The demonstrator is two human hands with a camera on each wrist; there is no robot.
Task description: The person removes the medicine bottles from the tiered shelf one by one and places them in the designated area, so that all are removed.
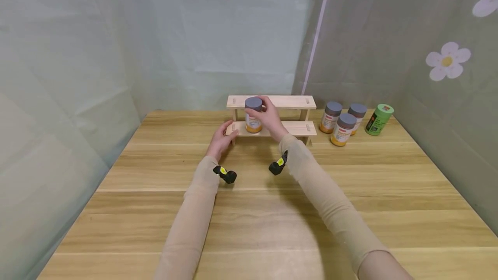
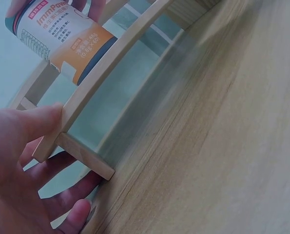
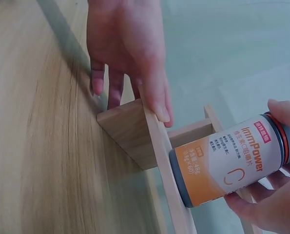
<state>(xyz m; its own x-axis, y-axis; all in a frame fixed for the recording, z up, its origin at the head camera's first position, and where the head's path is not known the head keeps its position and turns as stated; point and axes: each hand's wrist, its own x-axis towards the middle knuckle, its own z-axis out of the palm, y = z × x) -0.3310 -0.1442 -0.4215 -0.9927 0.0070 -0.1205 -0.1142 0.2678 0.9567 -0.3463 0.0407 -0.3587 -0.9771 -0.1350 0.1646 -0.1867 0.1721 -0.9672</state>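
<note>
A two-tier wooden rack point(image 1: 271, 101) stands at the back of the table. On its lower step, near the left end, a vitamin bottle point(image 1: 253, 125) with a grey lid and a white and orange label stands upright. My right hand point(image 1: 270, 118) holds this bottle round its upper part; the right wrist view shows the bottle's base point(image 3: 180, 180) against the step. My left hand point(image 1: 221, 140) grips the left end of the lower step, with the thumb point(image 2: 42, 122) on top and the other fingers by the leg point(image 2: 86, 156) below.
Right of the rack, several more containers stand on the wooden table point(image 1: 249, 228): three similar grey-lidded bottles point(image 1: 330, 118) close together and a green canister point(image 1: 379, 120). Pale cloth point(image 1: 233, 33) hangs behind the table, and flower-patterned grey cloth point(image 1: 428, 111) runs along the right side.
</note>
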